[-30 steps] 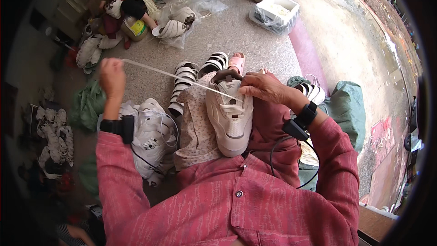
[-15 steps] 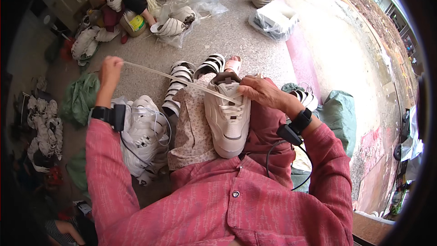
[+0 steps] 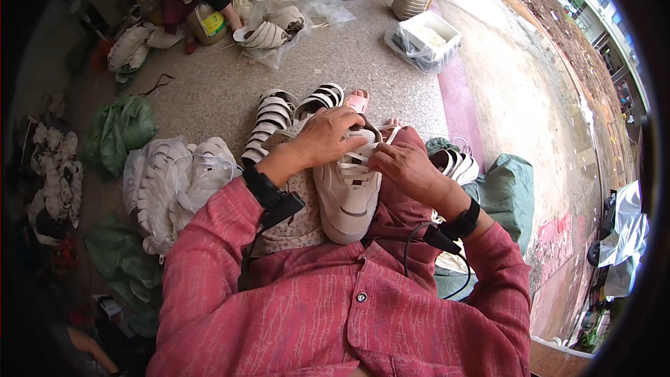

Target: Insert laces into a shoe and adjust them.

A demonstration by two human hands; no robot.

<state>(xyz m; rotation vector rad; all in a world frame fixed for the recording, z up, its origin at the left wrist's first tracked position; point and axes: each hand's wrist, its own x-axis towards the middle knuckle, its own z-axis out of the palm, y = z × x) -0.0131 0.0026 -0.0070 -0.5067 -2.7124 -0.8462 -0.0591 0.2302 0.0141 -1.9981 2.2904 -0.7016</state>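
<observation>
A white sneaker (image 3: 347, 199) rests on my lap, toe toward me, with white laces across its front. My left hand (image 3: 324, 138) is over the left side of the shoe's opening, its fingers bent and closed by the tongue. What those fingers pinch is hidden. My right hand (image 3: 408, 169) is closed at the right eyelets, pinching a white shoelace (image 3: 388, 128). A loose part of the lace shows above the right fingers. Both hands are close together over the upper half of the shoe.
Nested white shoes (image 3: 269, 126) stand beyond my left knee. Bagged white shoes (image 3: 174, 185) lie at left, near a green sack (image 3: 120, 136). At right is another green sack (image 3: 513, 188). A white plastic bin (image 3: 429, 35) stands farther off. Another person's leg (image 3: 227, 10) shows at far left.
My left hand has come in from far left, where it held the lace stretched out, to the shoe's opening. My right hand has shifted slightly down along the eyelets.
</observation>
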